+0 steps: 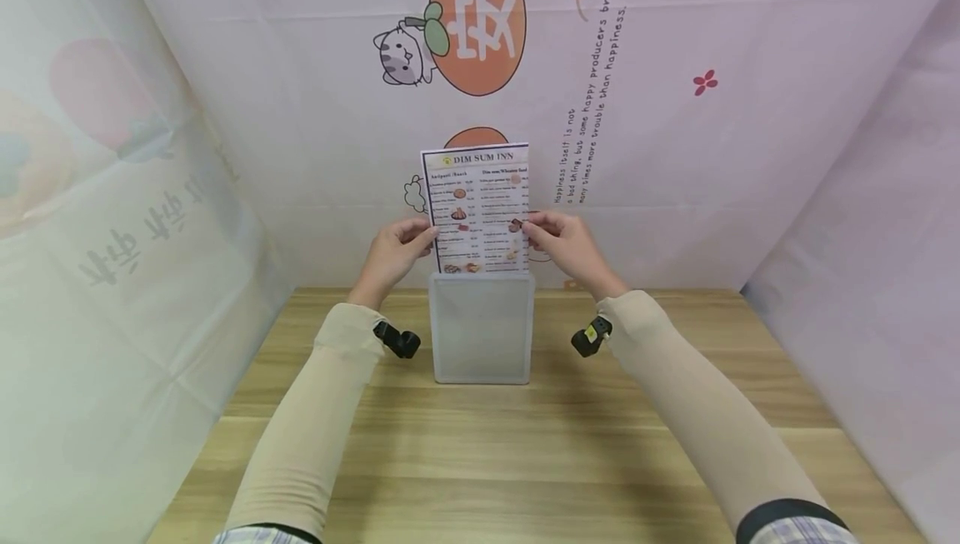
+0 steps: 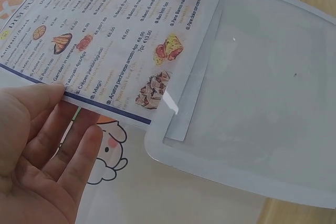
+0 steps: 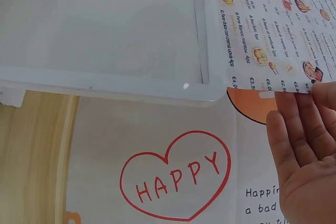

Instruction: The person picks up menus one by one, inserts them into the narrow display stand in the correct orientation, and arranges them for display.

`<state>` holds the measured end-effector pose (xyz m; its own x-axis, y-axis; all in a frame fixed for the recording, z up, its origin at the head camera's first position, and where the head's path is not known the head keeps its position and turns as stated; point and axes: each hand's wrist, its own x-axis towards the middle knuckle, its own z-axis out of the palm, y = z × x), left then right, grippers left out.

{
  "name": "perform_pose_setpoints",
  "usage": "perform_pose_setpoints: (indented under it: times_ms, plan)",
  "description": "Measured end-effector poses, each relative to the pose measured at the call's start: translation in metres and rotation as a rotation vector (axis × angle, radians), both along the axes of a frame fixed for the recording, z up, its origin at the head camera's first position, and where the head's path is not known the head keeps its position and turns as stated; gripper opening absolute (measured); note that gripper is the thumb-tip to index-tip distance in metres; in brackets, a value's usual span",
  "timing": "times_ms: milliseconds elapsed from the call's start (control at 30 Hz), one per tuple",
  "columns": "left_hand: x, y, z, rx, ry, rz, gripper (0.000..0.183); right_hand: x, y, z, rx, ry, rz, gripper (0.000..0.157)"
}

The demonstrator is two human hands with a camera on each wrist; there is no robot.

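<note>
A printed menu sheet headed DIM SUM INN stands upright above a white-rimmed clear sign holder. My left hand pinches the menu's left edge, thumb in front and fingers behind. On the opposite edge, the right hand pinches it the same way. In the left wrist view, a pale strip shows through the clear panel just inside the holder's top rim, in line with the menu. The rest of the panel looks blank. Fingers of the right hand spread behind the sheet in the right wrist view.
The holder stands on a wood-grain table, near its back edge. A white printed cloth hangs behind it, and further cloth walls close off the left and right sides. Both wrists carry small black cameras.
</note>
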<state>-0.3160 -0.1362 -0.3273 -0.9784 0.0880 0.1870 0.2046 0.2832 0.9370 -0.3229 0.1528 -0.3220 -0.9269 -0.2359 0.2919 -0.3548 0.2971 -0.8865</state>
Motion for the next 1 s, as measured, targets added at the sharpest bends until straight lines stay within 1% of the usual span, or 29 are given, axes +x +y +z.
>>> perform_pose_setpoints:
  times_ms: [133, 333, 467, 600, 700, 867, 1000]
  plan:
    - [0.0, 0.001, 0.0, 0.002, 0.003, -0.003, 0.034, 0.0, 0.001, -0.002, -0.024, 0.006, 0.024, 0.026]
    - [0.002, 0.001, 0.0, -0.02, 0.004, 0.0, 0.032, 0.002, 0.002, -0.004, 0.016, 0.007, 0.012, 0.026]
    - [0.0, 0.0, -0.005, -0.028, 0.006, 0.001, 0.032, 0.006, 0.002, -0.001, 0.032, -0.004, 0.013, 0.026]
    - [-0.001, 0.001, -0.01, -0.017, 0.006, -0.001, 0.031, 0.005, 0.004, -0.005, 0.042, 0.001, 0.014, 0.026]
    - [-0.001, 0.001, -0.013, -0.007, -0.003, -0.003, 0.03, -0.001, 0.006, -0.014, 0.036, 0.018, 0.018, 0.026]
    - [0.001, 0.002, -0.017, -0.008, -0.002, -0.002, 0.03, 0.001, 0.008, -0.018, 0.036, 0.018, 0.015, 0.025]
    - [0.002, 0.002, -0.02, -0.013, -0.003, 0.0, 0.032, 0.002, 0.009, -0.019, 0.081, -0.003, -0.008, 0.026]
